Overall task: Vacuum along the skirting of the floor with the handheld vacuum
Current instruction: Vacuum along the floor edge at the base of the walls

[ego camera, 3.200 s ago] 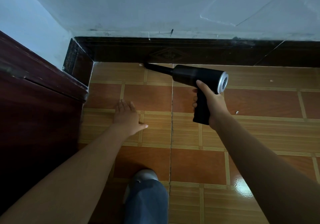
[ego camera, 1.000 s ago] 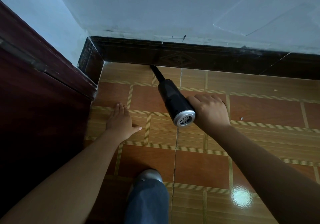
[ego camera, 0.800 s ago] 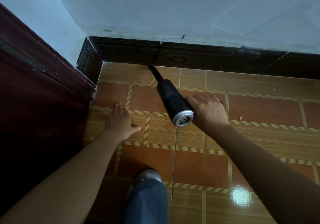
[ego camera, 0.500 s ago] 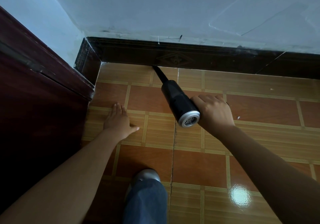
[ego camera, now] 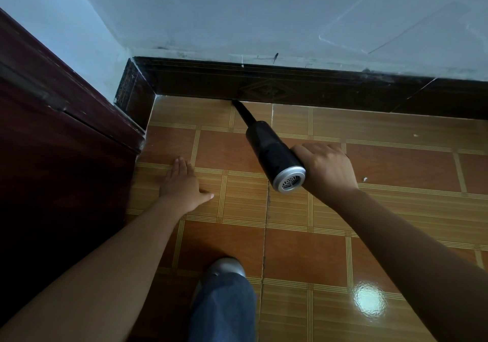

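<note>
While the left hand (ego camera: pixel 182 186) lies flat, fingers straight, on the floor (ego camera: pixel 396 209) beside a dark panel (ego camera: pixel 66 143), the right hand (ego camera: pixel 327 167) grips the black, silver-capped vacuum (ego camera: pixel 272 154), its nozzle (ego camera: pixel 244 113) touching the skirting (ego camera: pixel 317 88).

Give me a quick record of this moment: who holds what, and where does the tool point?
Tool: black cylindrical handheld vacuum with silver rear grille
Right hand: grips the vacuum near its rear end
Left hand: flat on the brown tiled floor, fingers straight
Nozzle: tip meets the foot of the dark brown skirting
Debris: small white crumb on the floor, right of the right hand
</note>
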